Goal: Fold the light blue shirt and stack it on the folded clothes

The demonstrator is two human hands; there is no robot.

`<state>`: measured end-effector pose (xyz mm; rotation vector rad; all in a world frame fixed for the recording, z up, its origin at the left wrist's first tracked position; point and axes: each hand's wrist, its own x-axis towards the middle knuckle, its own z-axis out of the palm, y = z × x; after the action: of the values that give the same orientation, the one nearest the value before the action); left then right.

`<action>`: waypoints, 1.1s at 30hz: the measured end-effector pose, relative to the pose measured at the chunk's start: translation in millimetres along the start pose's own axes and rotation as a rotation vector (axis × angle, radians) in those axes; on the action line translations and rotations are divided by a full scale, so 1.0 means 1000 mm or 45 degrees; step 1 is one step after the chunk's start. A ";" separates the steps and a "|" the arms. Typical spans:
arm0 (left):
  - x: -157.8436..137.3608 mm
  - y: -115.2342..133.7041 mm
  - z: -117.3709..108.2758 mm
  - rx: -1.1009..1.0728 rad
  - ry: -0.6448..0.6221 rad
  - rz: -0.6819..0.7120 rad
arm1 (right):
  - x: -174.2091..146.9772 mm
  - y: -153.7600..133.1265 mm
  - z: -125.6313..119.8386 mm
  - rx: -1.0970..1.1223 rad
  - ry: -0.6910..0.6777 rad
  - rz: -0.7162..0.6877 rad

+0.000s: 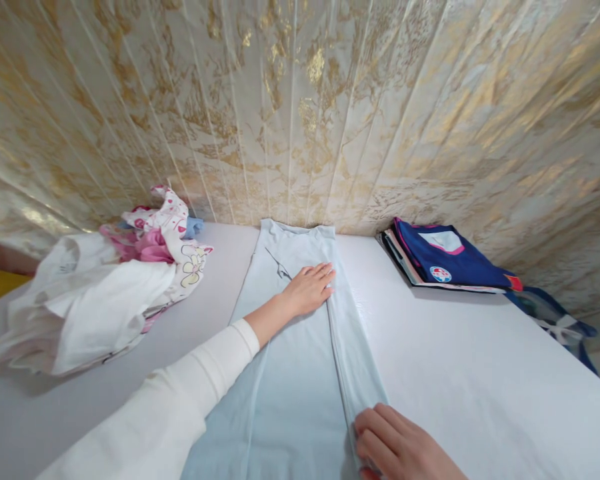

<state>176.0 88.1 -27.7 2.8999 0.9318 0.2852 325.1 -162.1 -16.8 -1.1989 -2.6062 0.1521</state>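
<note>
A pale blue shirt (300,373) lies lengthwise in front of me, its neckline at the far end and a small dark line print near the top. Its right side is folded inward in a long strip. My left hand (310,289) rests flat on the upper part, fingers stretched out over the folded edge. Lower down, my right hand (400,440) has its fingers curled on the strip's edge near the bottom of the view. The near end of the shirt runs out of the picture, partly behind my left sleeve.
On the white table (460,373), a loose heap of white and pink clothes (110,287) lies at left. A stack of folded clothes (445,257), navy on top, sits at back right, with a blue strap-like item (560,323) beside it. A gold-patterned curtain (290,113) hangs behind.
</note>
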 end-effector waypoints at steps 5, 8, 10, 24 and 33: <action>0.002 -0.005 0.011 0.002 0.028 -0.022 | -0.001 0.002 0.004 -0.090 0.193 -0.109; 0.001 -0.005 0.014 0.002 0.047 -0.023 | 0.001 0.005 0.002 0.009 0.267 -0.131; 0.001 -0.006 0.015 0.003 0.056 -0.024 | 0.002 0.007 0.001 0.063 0.265 -0.141; 0.002 -0.002 0.011 -0.002 0.076 -0.024 | 0.012 0.024 -0.030 0.317 0.125 0.198; -0.088 0.083 -0.004 -0.147 -0.093 0.352 | 0.069 0.103 0.001 0.233 0.329 0.329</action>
<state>152.0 -30.4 -26.4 2.9044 0.4854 0.2401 356.5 -42.7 -25.3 -1.3822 -2.1616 0.2610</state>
